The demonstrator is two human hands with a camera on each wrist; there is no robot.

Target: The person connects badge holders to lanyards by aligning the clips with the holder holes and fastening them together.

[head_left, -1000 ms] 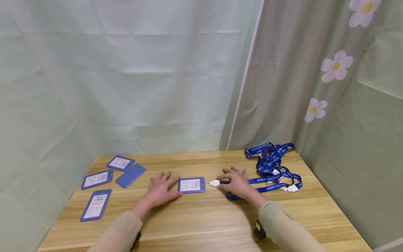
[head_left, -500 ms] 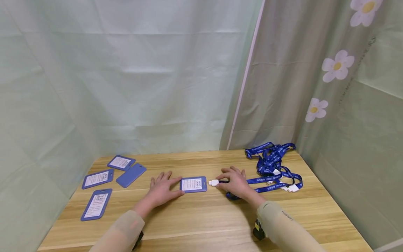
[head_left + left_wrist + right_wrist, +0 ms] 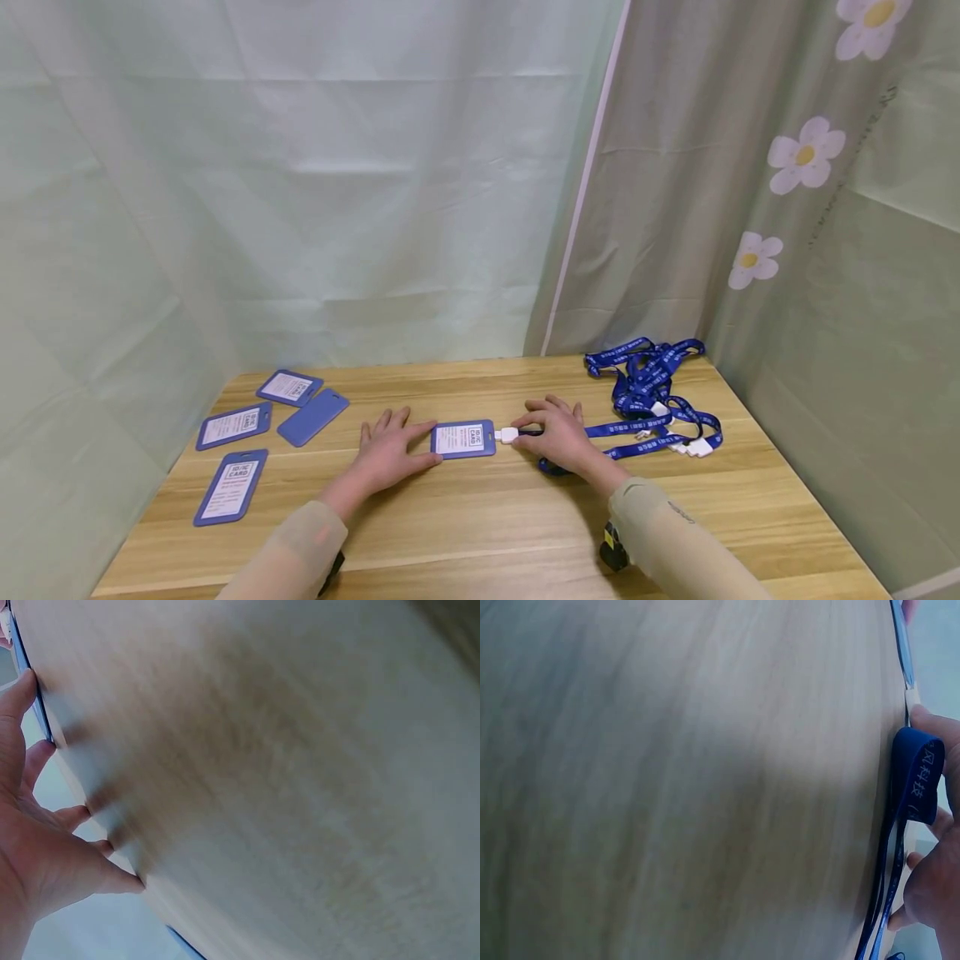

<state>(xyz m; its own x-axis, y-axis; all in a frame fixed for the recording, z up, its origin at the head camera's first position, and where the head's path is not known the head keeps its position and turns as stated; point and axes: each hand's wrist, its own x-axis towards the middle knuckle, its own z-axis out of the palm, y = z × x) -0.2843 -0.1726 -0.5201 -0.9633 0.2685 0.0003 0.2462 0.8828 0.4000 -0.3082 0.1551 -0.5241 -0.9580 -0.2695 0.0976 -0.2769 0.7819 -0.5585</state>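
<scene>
A blue ID badge holder with a white printed card lies flat, its slotted end to the right. My left hand grips its left end, thumb at the near corner and index finger at the far one; the other fingers spread on the wood. In the left wrist view, thumb and finger touch the thin blue edge. My right hand pinches the white plastic clip of a blue lanyard. The clip's tip meets the holder's slotted end; whether it enters the slot is too small to tell. The strap runs under my right hand.
On the left of the wooden table lie several more badge holders, one a plain blue back. A tangled heap of blue lanyards with white clips is at the back right. Curtains enclose the table.
The badge holder has slid slightly right with my left hand. My right hand has shifted a little left with the clip, and the gap between clip and holder has closed.
</scene>
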